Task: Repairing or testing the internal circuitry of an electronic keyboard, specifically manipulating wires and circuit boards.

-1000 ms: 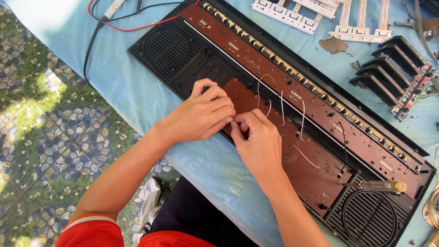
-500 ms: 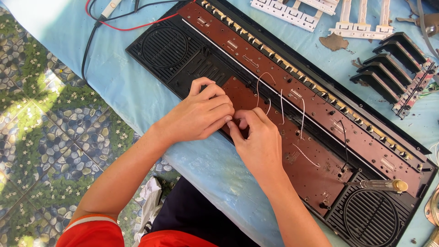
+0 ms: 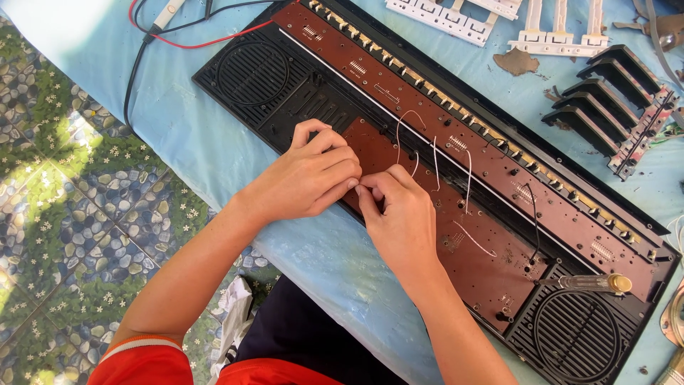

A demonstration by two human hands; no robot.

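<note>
An opened black keyboard case (image 3: 235,43) lies diagonally on a light blue table cloth (image 3: 178,135), with brown circuit boards (image 3: 499,164) and round speaker grilles at both ends. My left hand (image 3: 306,178) and my right hand (image 3: 402,214) meet over the near edge of the smaller brown board (image 3: 470,264). The fingertips of both hands pinch together at one spot there; what they grip is too small to see. Thin white wires (image 3: 434,160) loop over the boards just beyond my fingers.
A screwdriver with a clear handle (image 3: 595,283) rests by the right speaker grille (image 3: 581,335). Black key blocks (image 3: 605,107) and white key strips (image 3: 456,14) lie at the far right. Red and black cables (image 3: 185,36) trail at the far left. Pebble-patterned floor lies left of the table.
Both hands stay at the same spot on the board's near edge; only the fingers shift slightly.
</note>
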